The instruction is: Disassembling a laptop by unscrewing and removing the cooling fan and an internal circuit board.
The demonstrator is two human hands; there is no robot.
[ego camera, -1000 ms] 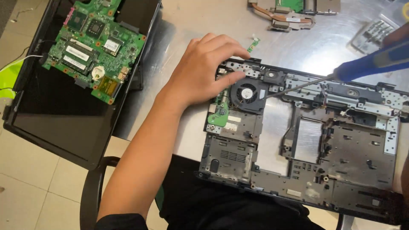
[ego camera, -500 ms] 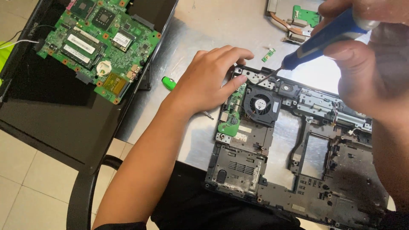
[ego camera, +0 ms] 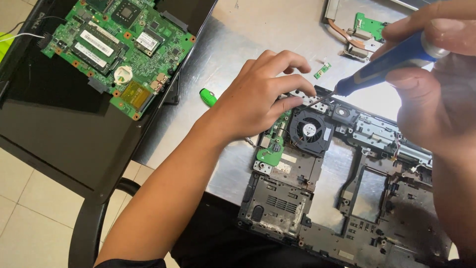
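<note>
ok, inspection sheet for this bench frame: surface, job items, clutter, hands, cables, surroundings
Surface: bare grey metal table.
Job's things: stripped black laptop base with round black fan; blue-handled screwdriver, tip at the base's top edge.
Clutter: green motherboard on a black panel; small green cap; copper heatsink part.
Grippers: left hand pressing on the base corner; right hand gripping the screwdriver.
Cables: thin white wire at the motherboard's edge.
Surroundings: pale tiled floor, black chair frame.

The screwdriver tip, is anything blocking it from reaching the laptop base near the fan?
Nothing visible does. The screwdriver in the right hand already reaches the laptop base beside the fan; the left hand rests alongside.
</note>
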